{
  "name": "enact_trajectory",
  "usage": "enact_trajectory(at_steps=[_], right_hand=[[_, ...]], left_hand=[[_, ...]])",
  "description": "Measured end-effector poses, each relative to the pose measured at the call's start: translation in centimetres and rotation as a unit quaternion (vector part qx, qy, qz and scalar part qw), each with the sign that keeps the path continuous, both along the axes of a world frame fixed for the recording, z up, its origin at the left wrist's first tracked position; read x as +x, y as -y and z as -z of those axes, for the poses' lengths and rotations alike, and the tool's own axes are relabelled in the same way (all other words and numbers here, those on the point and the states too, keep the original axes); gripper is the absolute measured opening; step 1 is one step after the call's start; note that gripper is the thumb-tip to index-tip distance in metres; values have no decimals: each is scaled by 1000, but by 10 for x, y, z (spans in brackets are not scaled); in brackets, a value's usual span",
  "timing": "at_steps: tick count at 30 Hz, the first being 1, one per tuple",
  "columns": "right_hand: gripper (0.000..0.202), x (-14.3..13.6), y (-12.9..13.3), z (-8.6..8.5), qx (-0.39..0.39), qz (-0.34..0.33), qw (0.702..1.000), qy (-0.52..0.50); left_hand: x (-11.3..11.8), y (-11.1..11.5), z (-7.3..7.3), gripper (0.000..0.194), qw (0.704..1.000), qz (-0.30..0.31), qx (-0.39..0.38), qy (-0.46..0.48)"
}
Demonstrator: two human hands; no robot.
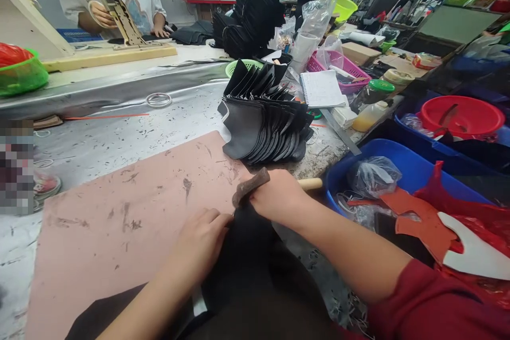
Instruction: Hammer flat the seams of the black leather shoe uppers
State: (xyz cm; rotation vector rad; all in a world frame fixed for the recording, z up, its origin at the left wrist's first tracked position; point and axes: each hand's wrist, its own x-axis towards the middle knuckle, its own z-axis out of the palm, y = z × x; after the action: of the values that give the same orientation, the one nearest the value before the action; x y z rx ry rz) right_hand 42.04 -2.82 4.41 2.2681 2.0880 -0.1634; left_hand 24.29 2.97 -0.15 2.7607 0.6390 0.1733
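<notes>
My right hand (279,194) is closed round a hammer; its brown, worn head (250,187) shows at the fingers and its pale wooden handle (311,184) sticks out to the right. Beneath that hand hangs a black leather-like piece (251,244), stretching down toward my body. My left hand (205,234) pinches the left edge of this piece, just left of the hammer head; its fingertips are partly hidden. Under both hands lies a scuffed pink board (159,196). Beyond the hammer stands a fanned stack of cut black pieces (266,127).
Blue bins (338,170) with scraps and a red basin (462,114) stand at right. A notebook (322,88), a metal ruler (340,132) and a pink basket (348,71) lie behind the stack. Across the table, a co-worker's hand (101,14) is at a sewing machine (125,18).
</notes>
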Motion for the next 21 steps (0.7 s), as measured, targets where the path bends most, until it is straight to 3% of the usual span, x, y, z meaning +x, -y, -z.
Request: enact_trajectory(at_steps=[12, 17, 21], right_hand=[[21, -21, 8, -7, -30, -27, 999, -31], [22, -27, 11, -6, 0, -32, 998, -49], [21, -32, 12, -3, -16, -33, 998, -57]], left_hand=[[-18, -1, -5, 26, 999, 28, -33, 8], [-28, 0, -6, 26, 998, 27, -57, 1], [-35, 3, -3, 29, 999, 32, -24, -4]])
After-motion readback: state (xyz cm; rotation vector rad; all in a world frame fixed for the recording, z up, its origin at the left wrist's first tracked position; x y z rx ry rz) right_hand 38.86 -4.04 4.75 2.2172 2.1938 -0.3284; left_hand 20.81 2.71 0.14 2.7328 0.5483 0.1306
